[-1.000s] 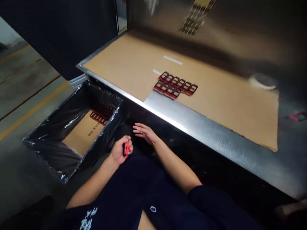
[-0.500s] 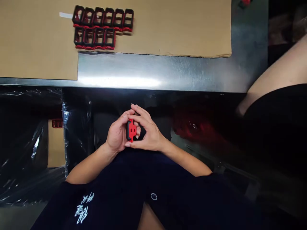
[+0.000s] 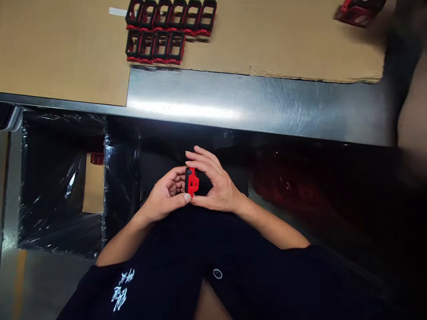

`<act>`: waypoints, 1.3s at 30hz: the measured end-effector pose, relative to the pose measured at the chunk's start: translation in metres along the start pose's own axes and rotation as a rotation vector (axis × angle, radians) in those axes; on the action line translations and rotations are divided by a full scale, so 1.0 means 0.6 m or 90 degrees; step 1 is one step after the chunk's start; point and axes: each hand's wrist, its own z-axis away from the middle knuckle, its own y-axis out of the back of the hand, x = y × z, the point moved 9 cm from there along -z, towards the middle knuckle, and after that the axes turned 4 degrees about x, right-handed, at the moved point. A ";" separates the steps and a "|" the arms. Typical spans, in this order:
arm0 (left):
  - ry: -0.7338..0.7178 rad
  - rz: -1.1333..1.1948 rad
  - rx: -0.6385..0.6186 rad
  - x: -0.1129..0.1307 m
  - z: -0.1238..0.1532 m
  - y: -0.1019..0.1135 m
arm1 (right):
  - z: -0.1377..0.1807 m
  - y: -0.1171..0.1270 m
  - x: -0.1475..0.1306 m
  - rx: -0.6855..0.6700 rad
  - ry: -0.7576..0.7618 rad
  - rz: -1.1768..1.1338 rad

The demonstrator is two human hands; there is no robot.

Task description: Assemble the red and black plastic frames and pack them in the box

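Observation:
Between my hands, in front of my body, is a small red-and-black plastic part [image 3: 194, 183] standing on its narrow end, its red side with two small slots facing up. My left hand [image 3: 167, 195] pinches it, thumb at the near end and fingertips along the black side. From the other side, my right hand [image 3: 218, 184] grips it too, index fingertip at the far end and thumb at the near end. The other right fingers stretch away from it.
Two rows of red-and-black frames [image 3: 167, 61] stand on cardboard [image 3: 283, 49] over a steel table [image 3: 233, 98]. More red-and-black pieces [image 3: 355, 13] lie at upper right, near another person's blurred arm [image 3: 413, 106]. A plastic-lined box [image 3: 50, 178] is at left below the table.
My left thumb has moved onto the near end of the part, and my right fingers have spread a little. The view has shifted, bringing more of the upper-right pieces into sight.

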 end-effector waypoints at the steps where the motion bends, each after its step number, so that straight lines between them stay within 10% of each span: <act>1: -0.005 -0.014 0.017 0.002 0.002 0.004 | -0.002 -0.001 -0.002 -0.001 0.005 -0.003; 24: -0.321 -0.486 0.002 0.074 0.019 -0.038 | 0.048 0.033 0.041 0.070 -0.359 -0.394; 33: -0.499 -0.549 -0.011 0.095 0.027 -0.051 | 0.042 0.032 0.009 0.026 -0.281 -0.336; 39: -0.367 -0.408 -0.036 0.070 0.018 -0.024 | 0.041 0.041 -0.013 0.075 -0.130 -0.198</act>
